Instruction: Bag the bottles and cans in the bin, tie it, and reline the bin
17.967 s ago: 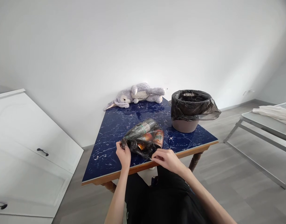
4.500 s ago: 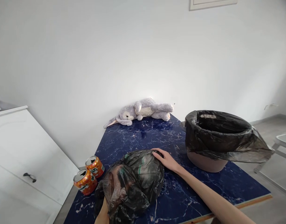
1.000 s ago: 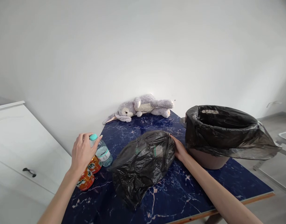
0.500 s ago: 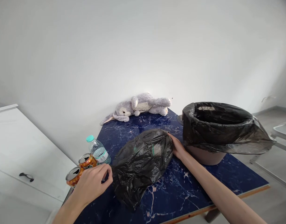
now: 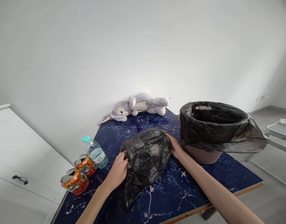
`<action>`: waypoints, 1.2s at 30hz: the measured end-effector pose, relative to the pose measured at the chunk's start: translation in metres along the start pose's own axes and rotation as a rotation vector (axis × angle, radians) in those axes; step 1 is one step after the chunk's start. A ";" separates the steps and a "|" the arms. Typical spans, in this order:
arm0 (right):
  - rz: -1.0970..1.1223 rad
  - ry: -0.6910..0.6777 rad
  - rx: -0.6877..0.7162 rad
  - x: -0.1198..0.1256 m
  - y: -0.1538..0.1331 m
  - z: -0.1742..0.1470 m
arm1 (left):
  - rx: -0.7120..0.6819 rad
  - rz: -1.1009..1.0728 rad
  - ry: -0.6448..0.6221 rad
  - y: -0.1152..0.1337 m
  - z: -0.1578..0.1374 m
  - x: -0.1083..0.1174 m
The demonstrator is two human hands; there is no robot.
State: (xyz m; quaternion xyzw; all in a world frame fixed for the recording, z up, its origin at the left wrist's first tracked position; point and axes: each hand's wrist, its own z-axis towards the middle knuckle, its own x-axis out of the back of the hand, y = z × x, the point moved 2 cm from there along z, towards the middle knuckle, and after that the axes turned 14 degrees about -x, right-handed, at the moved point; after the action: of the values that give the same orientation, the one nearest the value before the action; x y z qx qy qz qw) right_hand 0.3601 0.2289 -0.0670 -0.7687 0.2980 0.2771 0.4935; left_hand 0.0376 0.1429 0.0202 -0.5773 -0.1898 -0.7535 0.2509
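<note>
A full black plastic bag point(image 5: 147, 158) lies on the blue marble-patterned table point(image 5: 166, 199), with pale and green-striped items showing faintly through it. My left hand point(image 5: 119, 168) is closed on the bag's left side, its fingertips bunching the plastic. At the bag's right end, my right hand point(image 5: 174, 146) grips the edge, fingers partly hidden behind it. Left of my left hand stand a water bottle point(image 5: 97, 154) with a turquoise cap and two opened orange drink cans point(image 5: 75, 182).
A brownish trash bin point(image 5: 203, 154) lined with a black bag point(image 5: 213, 133) stands on the table's right. A grey plush rabbit point(image 5: 136, 107) lies along the back by the wall. At left is a white cabinet point(image 5: 24, 155); a white rack point(image 5: 280, 133) stands right.
My left hand has moved right and away from me and has taken hold of the bag's left side, pushing it inward. My right hand stays on the bag's right end.
</note>
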 end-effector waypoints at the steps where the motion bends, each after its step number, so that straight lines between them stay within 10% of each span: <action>1: 0.000 0.001 -0.001 0.000 0.000 0.000 | -0.001 0.006 0.002 -0.001 0.006 -0.004; 11: -0.008 0.004 -0.001 -0.001 -0.001 -0.001 | -0.044 0.087 -0.038 -0.016 0.050 -0.010; 21: 0.028 0.012 0.023 0.001 0.001 0.007 | -0.021 0.059 -0.009 -0.009 0.008 0.030; 31: 0.038 0.022 -0.007 0.002 0.002 0.007 | 0.576 -0.132 0.441 0.012 -0.111 0.108; 36: 0.023 0.035 -0.007 0.002 0.002 0.004 | 0.797 -0.078 0.625 0.025 -0.126 0.148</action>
State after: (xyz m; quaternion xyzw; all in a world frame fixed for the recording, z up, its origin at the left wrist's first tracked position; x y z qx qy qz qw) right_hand 0.3590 0.2319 -0.0711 -0.7716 0.3147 0.2703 0.4822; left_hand -0.0756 0.0266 0.1301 -0.1761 -0.3999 -0.7682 0.4680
